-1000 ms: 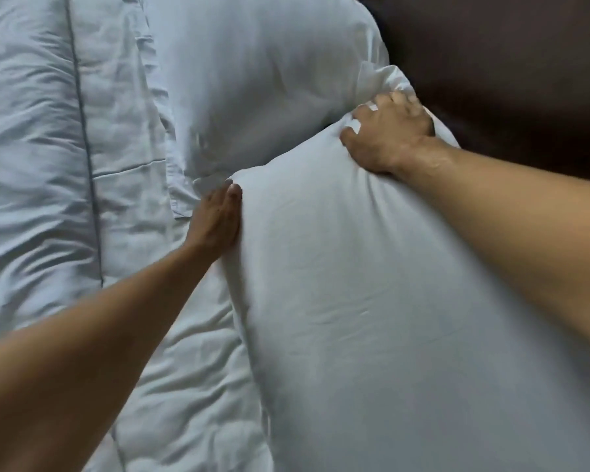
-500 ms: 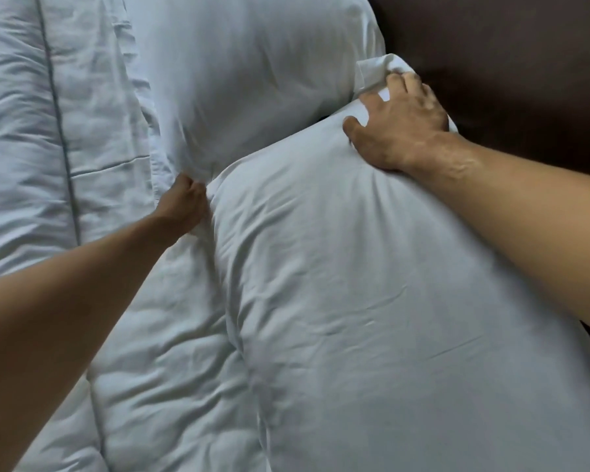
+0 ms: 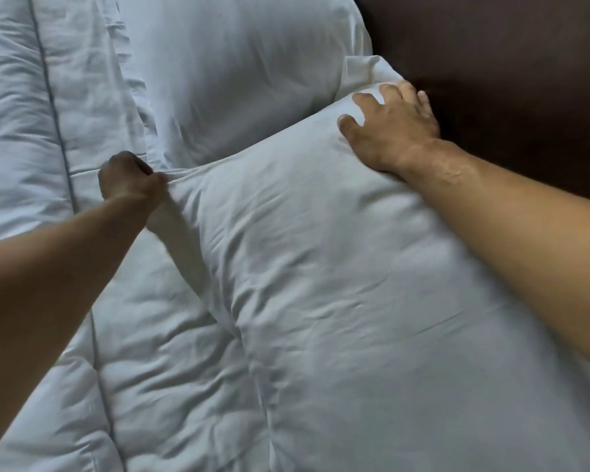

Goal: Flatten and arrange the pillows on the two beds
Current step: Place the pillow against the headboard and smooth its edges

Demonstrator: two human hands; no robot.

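A large white pillow point(image 3: 338, 267) lies across the bed from the centre to the lower right, slightly wrinkled. My left hand point(image 3: 130, 180) is closed in a fist on the pillow's near-left corner, pinching the fabric. My right hand point(image 3: 392, 127) rests with fingers spread on the pillow's far corner beside the headboard, pressing down. A second white pillow point(image 3: 239, 73) lies behind it at the top centre, partly overlapped by the first pillow's edge.
A white quilted duvet point(image 3: 24, 114) with a thin grey piping line covers the bed on the left and below. A dark brown headboard point(image 3: 508, 63) fills the upper right, close to my right hand.
My left hand went from flat against the pillow's side to a fist gripping its corner. My right hand opened from a grip on the far corner to a spread press. The pillow lies flatter.
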